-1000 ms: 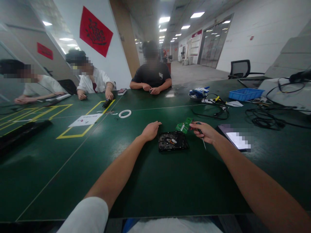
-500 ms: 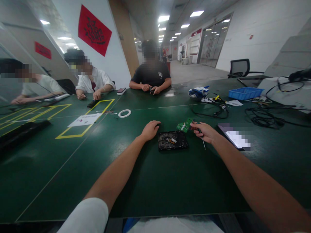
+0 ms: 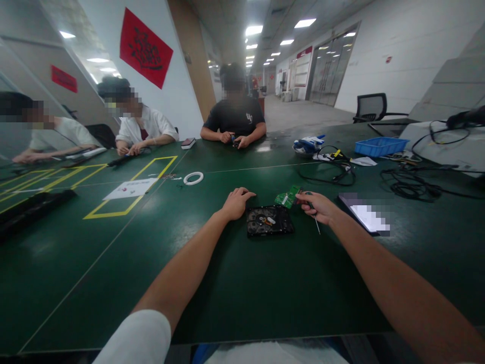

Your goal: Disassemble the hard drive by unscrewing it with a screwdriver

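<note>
Head view: left of the right grip (image 3: 317, 207), pinching a green circuit board (image 3: 287, 198), lies a hard drive (image 3: 270, 226).

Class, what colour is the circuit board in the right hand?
The circuit board is green; it shows best in the head view.

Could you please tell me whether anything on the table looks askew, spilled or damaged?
Nothing looks spilled or plainly damaged. The black cable at far right lies in untidy loops, and the green board, held in the right hand, sits askew to the drive.
</note>
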### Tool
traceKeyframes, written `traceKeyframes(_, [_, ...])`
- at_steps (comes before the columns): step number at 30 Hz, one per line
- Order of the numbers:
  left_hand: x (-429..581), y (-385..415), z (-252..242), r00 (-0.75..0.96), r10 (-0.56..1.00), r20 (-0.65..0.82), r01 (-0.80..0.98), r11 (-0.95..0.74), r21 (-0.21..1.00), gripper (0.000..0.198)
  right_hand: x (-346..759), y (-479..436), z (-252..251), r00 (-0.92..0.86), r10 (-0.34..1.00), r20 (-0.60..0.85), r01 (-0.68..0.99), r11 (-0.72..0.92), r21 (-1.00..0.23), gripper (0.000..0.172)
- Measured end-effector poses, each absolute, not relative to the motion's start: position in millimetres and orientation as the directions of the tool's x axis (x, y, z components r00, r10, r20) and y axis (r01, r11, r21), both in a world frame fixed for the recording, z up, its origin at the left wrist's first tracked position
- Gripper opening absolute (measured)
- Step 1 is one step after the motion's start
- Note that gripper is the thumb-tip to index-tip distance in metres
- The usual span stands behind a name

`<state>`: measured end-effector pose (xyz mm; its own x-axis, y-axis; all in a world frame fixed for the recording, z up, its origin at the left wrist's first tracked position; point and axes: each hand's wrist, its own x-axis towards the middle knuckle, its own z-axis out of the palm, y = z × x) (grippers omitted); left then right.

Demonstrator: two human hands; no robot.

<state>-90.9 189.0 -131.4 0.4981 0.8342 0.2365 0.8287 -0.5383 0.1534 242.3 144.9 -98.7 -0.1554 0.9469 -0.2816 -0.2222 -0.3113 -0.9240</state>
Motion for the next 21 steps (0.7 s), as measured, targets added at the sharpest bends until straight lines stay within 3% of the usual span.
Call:
traceKeyframes(5, [-91.9, 187.9, -132.3, 0.446, 0.853, 0.270, 0.828, -0.508, 0.239, 0.049, 243.8, 146.0, -100.9, -0.165, 0.947, -0.275, -0.226, -0.308, -0.924, 0.020])
traceKeyframes(21, [-89.0, 191.5, -134.9, 0.519, 0.828, 0.213, 0.833, -0.546, 0.092, 0.065, 242.5, 145.4, -101.4, -0.165, 0.946, -0.279, -0.228, -0.312, -0.922, 0.021])
